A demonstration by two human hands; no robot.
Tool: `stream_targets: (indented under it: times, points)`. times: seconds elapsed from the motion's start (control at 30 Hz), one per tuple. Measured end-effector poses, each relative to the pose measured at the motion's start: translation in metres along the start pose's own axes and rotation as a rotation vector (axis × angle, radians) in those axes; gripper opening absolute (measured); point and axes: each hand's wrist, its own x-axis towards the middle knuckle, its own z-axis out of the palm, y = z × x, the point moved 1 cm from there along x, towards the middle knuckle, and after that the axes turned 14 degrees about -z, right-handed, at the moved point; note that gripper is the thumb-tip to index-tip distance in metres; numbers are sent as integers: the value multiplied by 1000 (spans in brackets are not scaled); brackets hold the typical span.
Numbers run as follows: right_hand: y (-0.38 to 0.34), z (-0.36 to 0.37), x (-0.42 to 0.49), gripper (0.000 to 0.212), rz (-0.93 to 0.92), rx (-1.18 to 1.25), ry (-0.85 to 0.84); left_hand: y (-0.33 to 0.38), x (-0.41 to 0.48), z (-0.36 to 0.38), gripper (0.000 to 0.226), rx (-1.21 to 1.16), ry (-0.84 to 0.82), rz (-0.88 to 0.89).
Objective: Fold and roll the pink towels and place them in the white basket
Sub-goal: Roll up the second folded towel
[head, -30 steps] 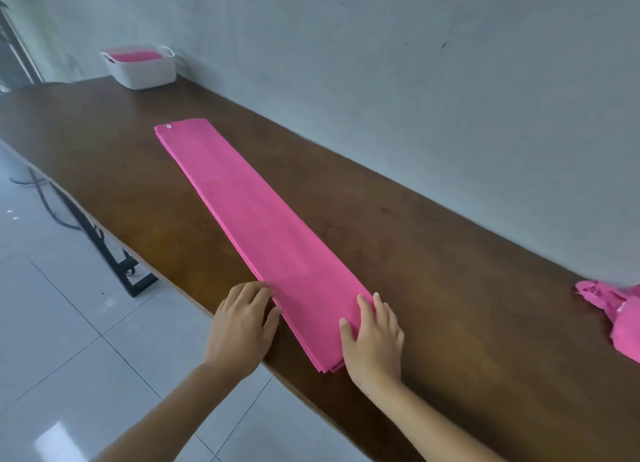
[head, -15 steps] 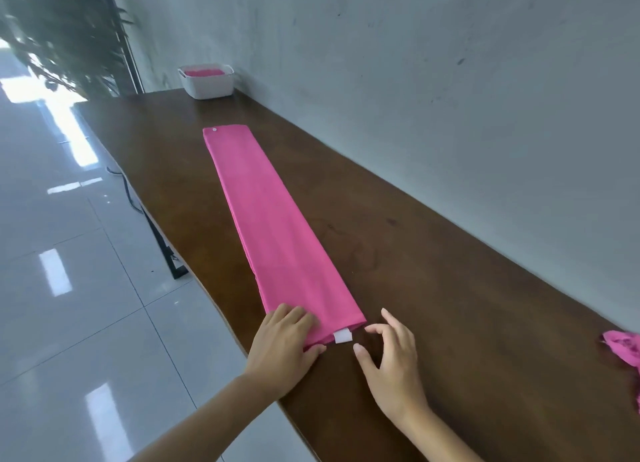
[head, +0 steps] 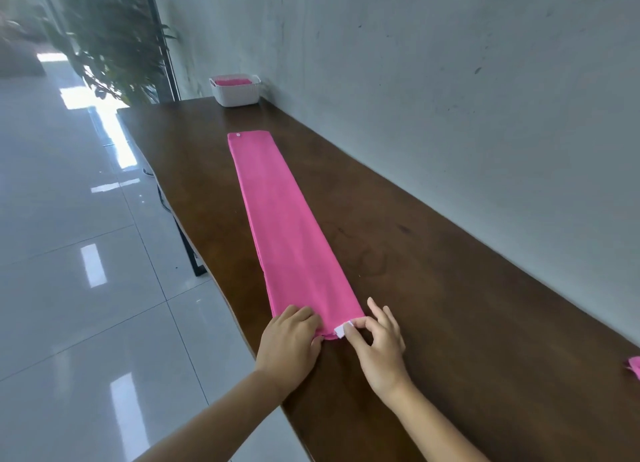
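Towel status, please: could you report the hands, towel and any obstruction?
Left hand holds near end of towel; right hand pinches its white tag. Folded in long strip, flat on table, not yet rolled. Basket at far end; nothing on strip.

No text is readable; the pink towel's (head: 287, 233) white tag (head: 339, 331) shows none legibly.

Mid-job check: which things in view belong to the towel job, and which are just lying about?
Job: folded pink towel; its white tag, pinched by the right hand; left hand on its near end; white basket; pink cloth at the right edge, likely another towel.
Just about: leafy plant.
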Motion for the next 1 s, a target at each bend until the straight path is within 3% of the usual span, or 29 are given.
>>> stream_targets:
  times: [0.17, 0.37, 0.47, 0.57, 0.8, 0.9, 1.0]
  points:
    - [-2, -1, 12, 11, -70, 15, -59, -2, -5, 3, 11, -14, 8, -10]
    - [18, -7, 22, 16, -238, -212, -188, 1, 1, 3, 9, 7, 25, 6]
    - [30, -7, 20, 33, -404, -404, -245, 2, 5, 1, 19, 11, -11, -11]
    - [29, -2, 18, 37, -510, -531, -207, 0, 8, -4, 19, -20, -29, -32]
    - [17, 10, 21, 10, -762, -662, -48, -12, -3, -18, 11, -25, -111, -99]
    - [18, 15, 20, 25, -764, -626, -23, -19, -17, -21, 21, -3, -85, -109]
    - [21, 16, 20, 16, -704, -512, 0, -33, -31, -16, 35, 84, 14, -55]
